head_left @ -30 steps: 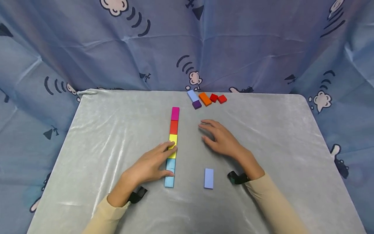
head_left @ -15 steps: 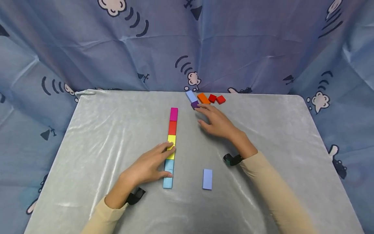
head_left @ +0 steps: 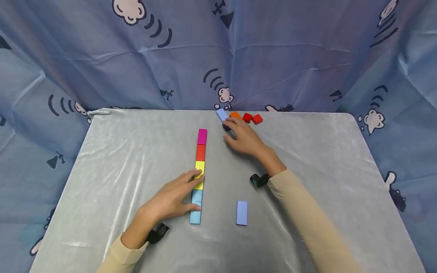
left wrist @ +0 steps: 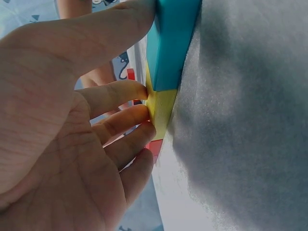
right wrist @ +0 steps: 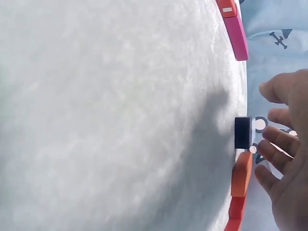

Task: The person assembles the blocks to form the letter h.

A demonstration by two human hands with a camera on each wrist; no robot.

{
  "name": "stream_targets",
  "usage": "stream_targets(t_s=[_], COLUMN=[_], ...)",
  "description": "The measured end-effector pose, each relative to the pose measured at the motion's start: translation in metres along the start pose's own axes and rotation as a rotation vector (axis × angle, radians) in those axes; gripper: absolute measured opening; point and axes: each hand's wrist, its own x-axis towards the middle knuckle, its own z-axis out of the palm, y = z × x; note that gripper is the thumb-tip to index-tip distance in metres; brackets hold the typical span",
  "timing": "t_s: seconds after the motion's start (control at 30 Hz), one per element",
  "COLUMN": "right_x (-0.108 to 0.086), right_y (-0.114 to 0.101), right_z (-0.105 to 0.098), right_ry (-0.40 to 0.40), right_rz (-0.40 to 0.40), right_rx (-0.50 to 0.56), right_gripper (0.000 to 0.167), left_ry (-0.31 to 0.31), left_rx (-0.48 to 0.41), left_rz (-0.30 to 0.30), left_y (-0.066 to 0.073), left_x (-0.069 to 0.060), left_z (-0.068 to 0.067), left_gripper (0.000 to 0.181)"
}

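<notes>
A straight row of blocks runs away from the person: light blue [head_left: 196, 195], yellow [head_left: 199, 165], red [head_left: 200, 152] and magenta [head_left: 202, 137] at the far end. My left hand [head_left: 168, 199] rests against its left side, fingertips at the yellow part and thumb on the light blue [left wrist: 168, 45]. Over a dark purple block [head_left: 226, 128] near the table's far edge hovers my right hand [head_left: 247, 138], fingers spread and partly covering it. In the right wrist view, a gap shows between the fingers and the purple block [right wrist: 242, 133].
Behind the purple block lies a periwinkle block [head_left: 221, 114]. Beside it are an orange block [head_left: 235, 114] and two small red blocks, one left [head_left: 247, 118] and one right [head_left: 257, 119]. Another periwinkle block [head_left: 241, 213] lies nearer the person, right of the row. A patterned curtain [head_left: 290, 76] hangs behind.
My right hand has moved forward and slightly left, from mid-table to above the purple block. The left hand stays at the row.
</notes>
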Motion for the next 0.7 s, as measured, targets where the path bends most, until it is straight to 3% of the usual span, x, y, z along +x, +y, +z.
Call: stream_targets(t_s=[0.27,0.7], right_x=[0.018,0.038], right_y=[-0.003,-0.005], right_z=[0.009,0.014], right_ry=[-0.025,-0.045], right_rz=[-0.01,0.052], right_rx=[-0.062,-0.12], right_gripper=[0.057,0.061], left_ry=[0.003,0.0], left_rx=[0.009,0.002], left_rz=[-0.012,0.0], left_y=[0.0,0.0], left_x=[-0.001,0.0], left_z=[0.0,0.001], left_gripper=[0.087,0.088])
